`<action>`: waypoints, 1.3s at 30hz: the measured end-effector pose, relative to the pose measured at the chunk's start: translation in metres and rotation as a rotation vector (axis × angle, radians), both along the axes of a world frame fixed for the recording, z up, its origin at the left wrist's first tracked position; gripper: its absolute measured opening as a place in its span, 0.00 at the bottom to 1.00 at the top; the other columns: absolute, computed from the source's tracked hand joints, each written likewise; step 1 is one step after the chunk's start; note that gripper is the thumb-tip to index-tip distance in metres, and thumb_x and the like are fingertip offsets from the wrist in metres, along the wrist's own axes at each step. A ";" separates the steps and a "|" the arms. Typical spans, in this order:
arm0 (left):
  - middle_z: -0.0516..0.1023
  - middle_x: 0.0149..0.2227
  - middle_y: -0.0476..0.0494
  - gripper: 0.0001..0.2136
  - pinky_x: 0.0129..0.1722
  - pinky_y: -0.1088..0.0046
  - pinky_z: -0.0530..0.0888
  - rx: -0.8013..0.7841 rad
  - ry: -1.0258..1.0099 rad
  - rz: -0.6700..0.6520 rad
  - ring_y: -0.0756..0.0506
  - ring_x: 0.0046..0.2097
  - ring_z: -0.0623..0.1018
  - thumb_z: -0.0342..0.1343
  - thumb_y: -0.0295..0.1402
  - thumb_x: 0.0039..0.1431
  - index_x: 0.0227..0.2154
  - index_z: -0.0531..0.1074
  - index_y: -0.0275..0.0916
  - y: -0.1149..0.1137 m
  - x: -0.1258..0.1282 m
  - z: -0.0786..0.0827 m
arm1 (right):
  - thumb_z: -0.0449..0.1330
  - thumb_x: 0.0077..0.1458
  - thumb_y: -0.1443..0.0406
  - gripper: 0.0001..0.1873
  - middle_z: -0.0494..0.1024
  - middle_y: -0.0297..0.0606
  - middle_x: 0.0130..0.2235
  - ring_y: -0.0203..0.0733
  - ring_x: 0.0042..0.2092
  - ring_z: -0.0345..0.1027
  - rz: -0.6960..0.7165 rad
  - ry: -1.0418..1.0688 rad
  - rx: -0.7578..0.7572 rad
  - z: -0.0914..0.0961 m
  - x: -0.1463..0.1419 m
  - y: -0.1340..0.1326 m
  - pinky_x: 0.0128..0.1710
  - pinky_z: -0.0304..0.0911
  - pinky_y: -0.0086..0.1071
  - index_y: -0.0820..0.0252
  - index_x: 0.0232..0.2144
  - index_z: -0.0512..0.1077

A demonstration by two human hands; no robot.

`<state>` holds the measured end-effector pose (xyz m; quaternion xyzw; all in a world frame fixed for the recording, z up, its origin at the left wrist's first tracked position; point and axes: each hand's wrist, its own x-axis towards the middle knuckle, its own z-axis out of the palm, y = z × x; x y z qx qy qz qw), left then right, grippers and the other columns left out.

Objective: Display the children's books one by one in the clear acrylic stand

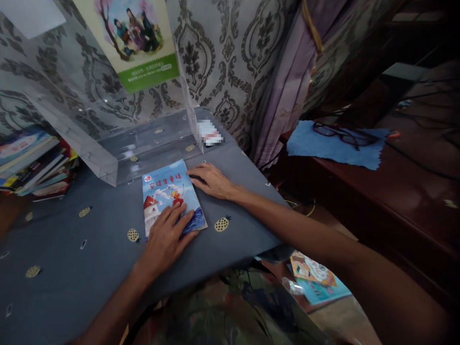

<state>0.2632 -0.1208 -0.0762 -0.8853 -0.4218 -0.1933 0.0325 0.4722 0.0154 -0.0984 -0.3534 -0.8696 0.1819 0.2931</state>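
The left hand (165, 237) lies flat over the near part of a picture book (172, 187), fingers outstretched and a little apart; it clasps nothing and seems to be there to steady the cover. The book lies shut and face up on the grey tablecloth (104, 268), under the left palm and just left of the right fingertips, turned so that its title reads upright to the person. The right hand (213, 182) rests on the cloth at the book's far right edge, a gap showing between thumb and fingers, probably to keep the page side within reach. Whether those fingertips press on the edge or merely rest against it is hard to tell.

The left hand hides the lower cover and the near corner. Below the right forearm, more picture books (312, 268) are partly covered by the arm. Just beyond the right hand, a white item (210, 132) is pixelated past reading. Ahead of both hands, a clear stand (104, 165) backs a poster (151, 74) cut off at the top. Far left of the hands, stacked books (39, 163) leave the frame; far right, glasses (339, 130) lie on a blue cloth (309, 143), the surroundings lost in shadow.
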 end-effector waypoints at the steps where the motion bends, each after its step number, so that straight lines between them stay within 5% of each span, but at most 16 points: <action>1: 0.76 0.55 0.38 0.18 0.55 0.51 0.75 0.003 -0.014 -0.001 0.37 0.59 0.74 0.51 0.43 0.68 0.54 0.71 0.41 0.000 0.000 0.000 | 0.54 0.67 0.65 0.17 0.78 0.45 0.52 0.49 0.56 0.67 0.014 0.021 0.003 0.001 0.000 -0.005 0.57 0.61 0.48 0.60 0.54 0.73; 11: 0.79 0.51 0.39 0.12 0.55 0.53 0.76 0.010 -0.036 -0.018 0.39 0.56 0.76 0.52 0.35 0.68 0.49 0.73 0.39 -0.003 0.005 0.006 | 0.51 0.69 0.65 0.14 0.81 0.41 0.43 0.43 0.47 0.70 0.187 0.167 -0.078 0.008 -0.001 -0.051 0.50 0.66 0.41 0.61 0.45 0.76; 20: 0.79 0.50 0.40 0.14 0.54 0.52 0.77 0.002 0.021 -0.017 0.38 0.56 0.75 0.49 0.33 0.69 0.52 0.73 0.38 -0.004 0.004 0.009 | 0.51 0.69 0.63 0.15 0.80 0.41 0.40 0.41 0.43 0.70 0.187 0.208 -0.122 0.009 0.002 -0.055 0.47 0.68 0.38 0.61 0.44 0.77; 29: 0.78 0.52 0.38 0.15 0.56 0.50 0.75 -0.001 0.051 -0.010 0.38 0.58 0.74 0.47 0.35 0.69 0.52 0.73 0.39 -0.006 0.005 0.006 | 0.54 0.68 0.61 0.14 0.80 0.43 0.44 0.44 0.49 0.70 0.207 0.149 -0.112 0.007 0.005 -0.059 0.52 0.66 0.41 0.61 0.48 0.75; 39: 0.78 0.53 0.38 0.16 0.56 0.52 0.74 0.002 0.040 -0.006 0.37 0.58 0.73 0.50 0.39 0.68 0.53 0.72 0.39 -0.006 0.006 0.005 | 0.64 0.60 0.54 0.26 0.74 0.46 0.57 0.49 0.61 0.62 0.285 -0.015 -0.019 -0.001 0.016 -0.072 0.62 0.57 0.49 0.57 0.57 0.70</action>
